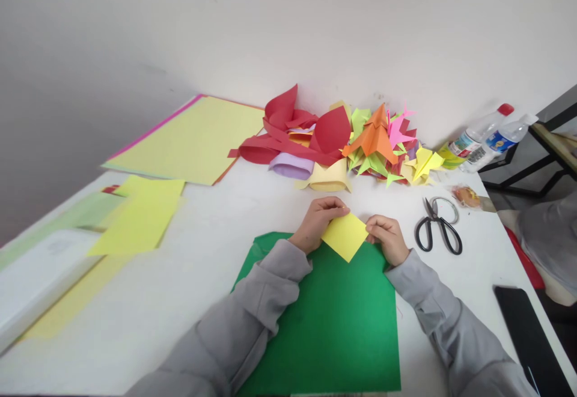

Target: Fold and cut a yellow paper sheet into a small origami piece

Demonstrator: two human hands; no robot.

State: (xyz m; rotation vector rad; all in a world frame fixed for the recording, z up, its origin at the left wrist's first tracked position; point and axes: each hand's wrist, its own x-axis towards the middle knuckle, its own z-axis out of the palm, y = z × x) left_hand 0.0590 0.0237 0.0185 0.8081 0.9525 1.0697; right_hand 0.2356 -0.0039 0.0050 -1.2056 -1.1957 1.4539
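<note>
A small yellow square of paper point(346, 238) is held up with one corner pointing down toward me. My left hand point(318, 223) pinches its upper left edge between thumb and fingers. At the right corner, my right hand point(388, 238) grips the same paper with its fingertips. Beneath both hands a large green sheet point(338, 319) lies on the white table. Whether the yellow paper is one layer or folded, I cannot tell.
Folded paper shapes, such as an orange one point(375, 136) and red curled pieces point(331, 136), pile up by the wall. Scissors point(438, 229), a tape roll point(446, 209), two bottles point(466, 139) and a black phone point(532, 337) are rightward. Yellow sheets point(144, 217) and large paper point(193, 142) lie leftward.
</note>
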